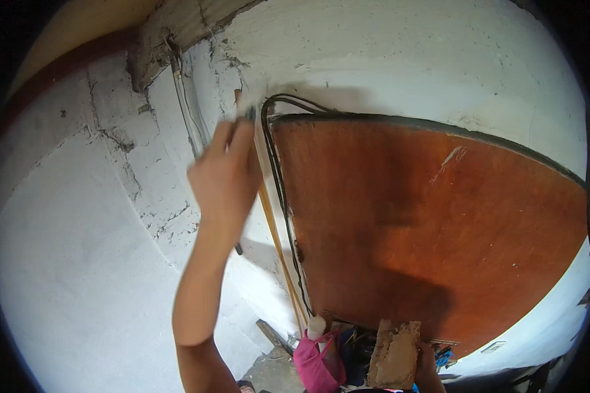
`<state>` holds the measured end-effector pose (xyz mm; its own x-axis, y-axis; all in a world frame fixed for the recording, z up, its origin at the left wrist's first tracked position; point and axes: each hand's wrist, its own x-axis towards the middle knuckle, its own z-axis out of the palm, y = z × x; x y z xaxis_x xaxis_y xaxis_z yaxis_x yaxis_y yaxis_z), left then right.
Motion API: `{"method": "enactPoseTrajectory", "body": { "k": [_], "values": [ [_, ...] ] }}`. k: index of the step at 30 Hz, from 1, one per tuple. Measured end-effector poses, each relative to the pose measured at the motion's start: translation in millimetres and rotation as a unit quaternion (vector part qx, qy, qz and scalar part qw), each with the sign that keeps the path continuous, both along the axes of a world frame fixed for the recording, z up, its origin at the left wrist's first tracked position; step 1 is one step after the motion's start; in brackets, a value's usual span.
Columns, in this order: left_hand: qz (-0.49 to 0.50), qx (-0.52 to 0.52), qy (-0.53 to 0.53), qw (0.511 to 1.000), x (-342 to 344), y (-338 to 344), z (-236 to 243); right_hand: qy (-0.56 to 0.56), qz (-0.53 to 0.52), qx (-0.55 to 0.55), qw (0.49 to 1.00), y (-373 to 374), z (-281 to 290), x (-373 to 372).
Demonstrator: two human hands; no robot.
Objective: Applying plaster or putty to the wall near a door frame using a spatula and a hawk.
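My left hand (226, 171) is raised against the white wall, left of the top corner of the orange-brown panel. Its fingers are closed round a slim tool (250, 112) whose dark tip is smeared by motion, so I cannot tell its exact kind. Low in the picture, my right hand (427, 368) grips the right edge of a small rectangular board (393, 354), brown and crusted with a plaster-like coating. Most of the right hand's fingers are hidden behind that board.
Black cables (273, 154) bend round the panel's (400, 196) top left corner and run down its side. A grey conduit (187, 98) climbs the cracked wall (78, 216). Below are a pink bag (316, 364), a whitish bottle (316, 327) and yellowish strips (276, 239) hanging down.
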<state>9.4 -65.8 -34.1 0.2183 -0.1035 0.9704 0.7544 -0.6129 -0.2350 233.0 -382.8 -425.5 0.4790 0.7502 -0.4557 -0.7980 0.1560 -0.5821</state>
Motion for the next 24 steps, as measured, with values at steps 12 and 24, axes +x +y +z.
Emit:
{"method": "enactPoseTrajectory", "body": {
  "k": [12,24],
  "values": [
    [0.129,0.031,0.019,0.991,19.9,73.2,50.2,0.041,-0.018,-0.02,0.999,4.7,2.5,-5.8],
    [0.157,0.016,0.05,0.986,13.2,65.9,57.9,-0.011,-0.03,-0.002,0.999,-1.3,12.2,-27.1]
  ]
}}
